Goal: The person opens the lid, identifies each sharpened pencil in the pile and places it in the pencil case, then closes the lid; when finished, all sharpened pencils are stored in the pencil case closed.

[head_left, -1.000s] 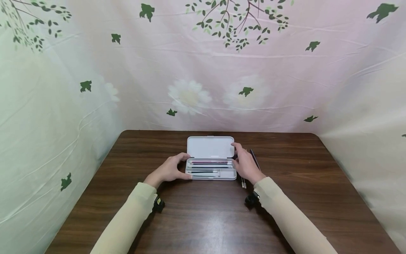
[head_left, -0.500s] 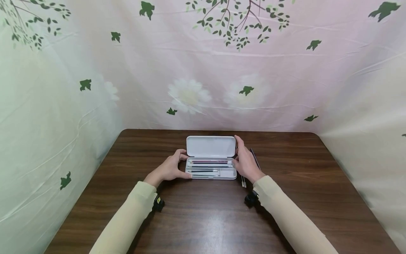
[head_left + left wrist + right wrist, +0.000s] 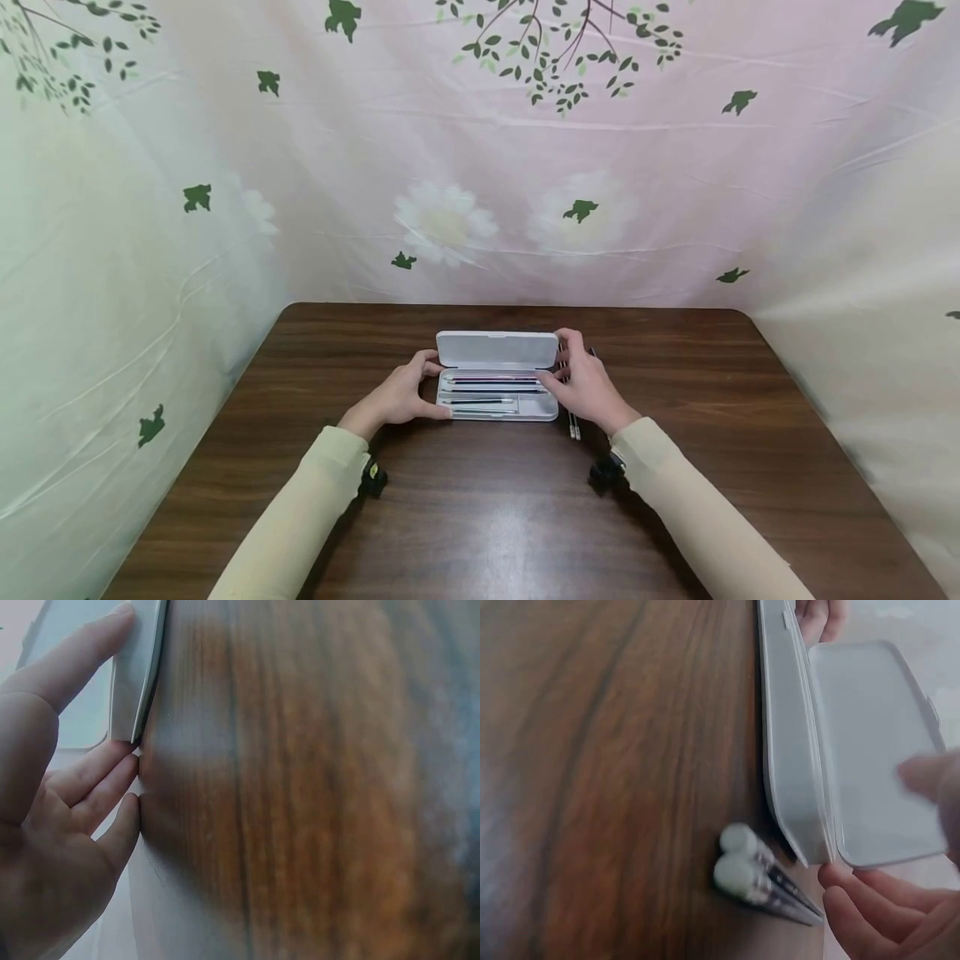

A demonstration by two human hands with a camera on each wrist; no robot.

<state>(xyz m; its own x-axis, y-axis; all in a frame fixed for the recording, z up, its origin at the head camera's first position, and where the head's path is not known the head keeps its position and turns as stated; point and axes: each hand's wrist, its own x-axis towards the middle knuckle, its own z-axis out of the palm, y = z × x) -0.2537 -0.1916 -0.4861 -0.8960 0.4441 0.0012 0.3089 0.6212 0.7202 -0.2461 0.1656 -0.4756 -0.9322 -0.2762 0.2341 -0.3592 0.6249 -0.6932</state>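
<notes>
A white pencil case [image 3: 538, 407] lies open on the table, its hinged lid [image 3: 497, 351] raised at the back and leaning forward. Several pencils [image 3: 480, 401] lie lengthwise inside. My left hand [image 3: 396, 397] holds the case's left end, thumb on the near corner and fingers behind; the left wrist view shows these fingers [image 3: 97, 776] resting on the table by the case end. My right hand [image 3: 591, 390] is at the right end, fingers behind the lid's right edge and thumb in front of it. In the right wrist view the fingers [image 3: 885, 907] touch the case's end corner.
Two pencils with white eraser ends [image 3: 575, 427] lie outside the case by its right end, partly under my right hand. A dark stick-like end [image 3: 593, 352] shows behind that hand. The brown wood table [image 3: 480, 500] meets a printed cloth [image 3: 495, 150] at the back.
The lid has tipped forward from nearly upright. My right hand's fingers have gone to the lid's right edge and its wrist has shifted slightly right. The left hand stays on the case.
</notes>
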